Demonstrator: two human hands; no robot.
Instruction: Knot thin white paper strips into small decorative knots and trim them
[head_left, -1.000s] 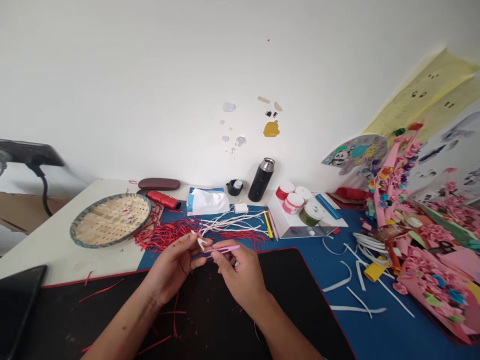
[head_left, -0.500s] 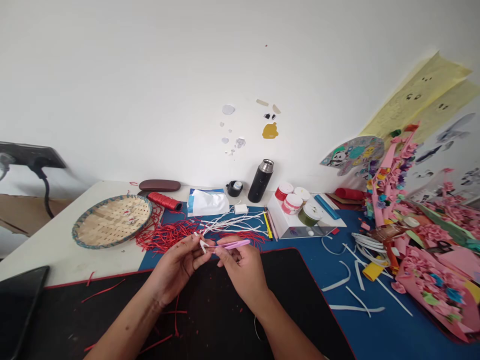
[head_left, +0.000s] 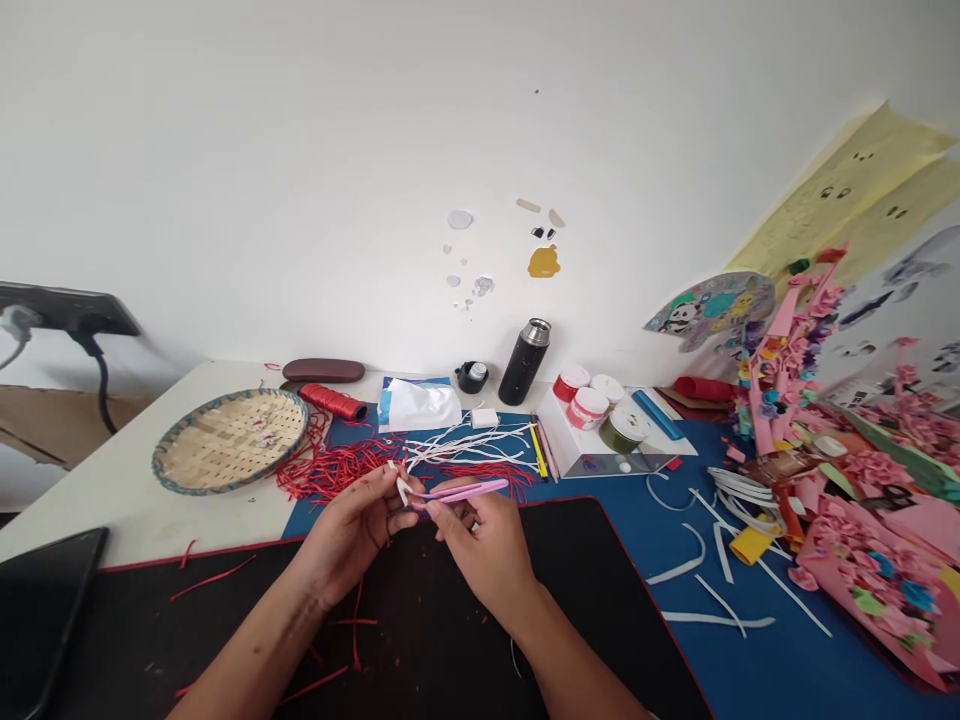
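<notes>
My left hand (head_left: 354,528) pinches a short folded white strip (head_left: 403,488) between thumb and fingertips. In my right hand (head_left: 484,545) are slim pink tweezers (head_left: 476,489), their narrow end pointing left at the strip. The tips meet or nearly meet the strip; exact contact is too small to tell. Both hands are held above the front part of a black mat (head_left: 420,620). Behind them lie a heap of red cords (head_left: 330,470) and a bunch of white cords (head_left: 465,450).
A woven basket (head_left: 225,455) and a red thread spool (head_left: 334,402) stand left. Behind are a black flask (head_left: 525,362) and a white box (head_left: 600,462) bearing several paint jars. White strips (head_left: 716,618) and pink paper flowers (head_left: 855,550) lie right; a dark tablet (head_left: 49,610) lies left.
The view has shifted slightly, so everything sits a little further right. The tweezers have turned slightly against the white strip, and their two arms show more clearly. Both hands keep their holds.
</notes>
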